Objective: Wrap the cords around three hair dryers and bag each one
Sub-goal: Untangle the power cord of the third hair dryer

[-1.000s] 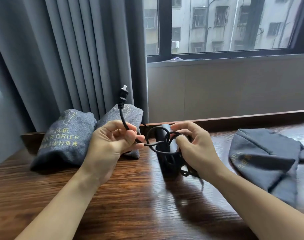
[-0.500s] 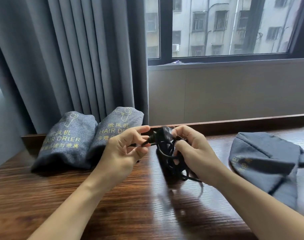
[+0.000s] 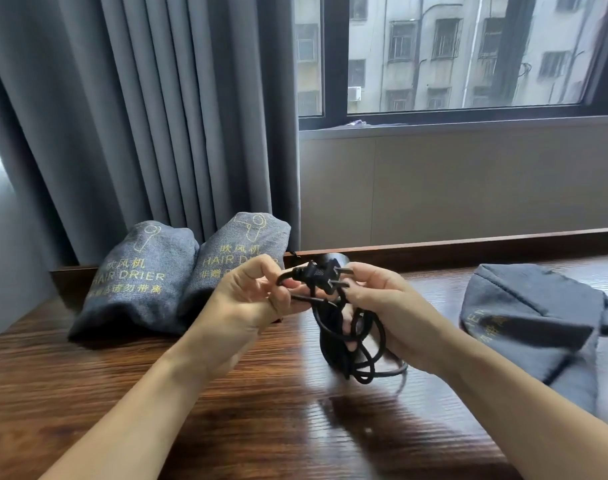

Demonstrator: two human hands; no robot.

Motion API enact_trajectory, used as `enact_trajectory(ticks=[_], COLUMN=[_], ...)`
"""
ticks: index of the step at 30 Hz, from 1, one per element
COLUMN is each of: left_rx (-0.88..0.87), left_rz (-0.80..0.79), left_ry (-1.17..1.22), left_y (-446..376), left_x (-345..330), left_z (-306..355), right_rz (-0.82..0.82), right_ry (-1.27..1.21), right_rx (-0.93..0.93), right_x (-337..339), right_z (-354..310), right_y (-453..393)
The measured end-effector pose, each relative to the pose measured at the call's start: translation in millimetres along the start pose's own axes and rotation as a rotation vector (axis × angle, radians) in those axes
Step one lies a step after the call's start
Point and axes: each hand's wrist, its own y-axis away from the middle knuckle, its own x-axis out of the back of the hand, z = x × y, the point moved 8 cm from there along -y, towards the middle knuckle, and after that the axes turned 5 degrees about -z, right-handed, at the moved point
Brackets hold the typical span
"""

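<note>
A black hair dryer (image 3: 332,344) stands on the wooden table (image 3: 261,427) with its black cord (image 3: 363,358) looped around it. My left hand (image 3: 250,303) pinches the cord just behind the black plug (image 3: 318,276), whose prongs point right. My right hand (image 3: 385,313) holds the dryer and the cord loops against it. Two filled grey bags printed "HAIR DRIER" (image 3: 139,282) (image 3: 240,252) lean against the curtain at the back left. A flat empty grey bag (image 3: 534,323) lies on the table at the right.
A grey curtain (image 3: 157,116) hangs behind the filled bags. The table has a raised wooden back rail (image 3: 468,242) below a beige wall panel and a window (image 3: 451,53).
My left hand has brought the plug down from above the bags to the top of the dryer. The loose cord loop has tightened around the dryer.
</note>
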Motion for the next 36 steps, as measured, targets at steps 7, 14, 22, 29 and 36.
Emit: enact_trajectory(ticks=[7, 14, 22, 29, 36], left_rx=[0.008, -0.028, -0.129, -0.112, -0.086], left_rz=[-0.034, -0.104, -0.104, -0.153, -0.207], left_ry=[-0.072, -0.155, -0.139, -0.098, -0.022], left_y=[0, 1, 3, 3, 4], left_x=[7, 2, -8, -15, -17], left_z=[0, -4, 1, -10, 0], right_rz=[-0.027, -0.06, -0.238, -0.384, -0.234], right_ry=[0.004, 0.1, -0.023, -0.024, 0.165], right_rx=[-0.112, -0.34, -0.489, -0.605, -0.379], right_x=[-4, 0, -18, -28, -16], right_z=[10, 28, 19, 26, 12], right_y=[1, 1, 13, 21, 12])
